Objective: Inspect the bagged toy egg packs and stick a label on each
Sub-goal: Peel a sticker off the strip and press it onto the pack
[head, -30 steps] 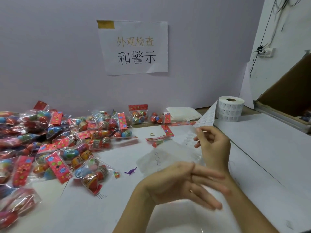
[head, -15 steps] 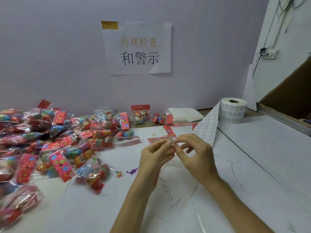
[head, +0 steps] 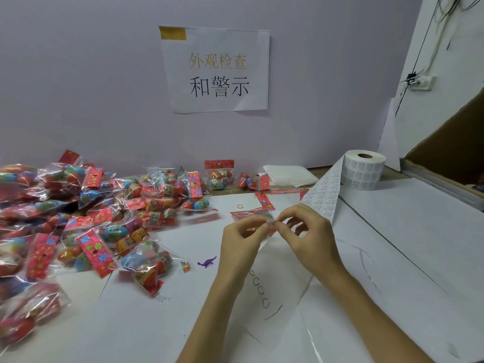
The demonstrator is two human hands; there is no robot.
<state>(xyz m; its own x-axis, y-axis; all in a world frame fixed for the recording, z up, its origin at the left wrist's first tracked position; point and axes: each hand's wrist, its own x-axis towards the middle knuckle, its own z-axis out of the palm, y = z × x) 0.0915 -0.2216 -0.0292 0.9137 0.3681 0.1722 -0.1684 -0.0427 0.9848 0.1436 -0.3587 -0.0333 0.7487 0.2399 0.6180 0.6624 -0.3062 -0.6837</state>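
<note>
Many bagged toy egg packs with red header cards lie heaped on the left of the white table. A roll of white labels stands at the back right, and its label strip runs down to behind my right hand. My left hand and my right hand meet at mid-table. Both pinch the top edge of a clear plastic bag printed with black marks, which hangs down toward me. A flat red-headed pack lies just behind my fingers, partly hidden.
A tiny purple dinosaur toy and a small coloured piece lie loose left of my left wrist. A rubber band and a folded white stack sit further back. A cardboard box stands at the right edge.
A second ago my left hand lay flat and low under the clear bag with my right hand raised. Both hands have come together and now pinch the bag's top edge.
</note>
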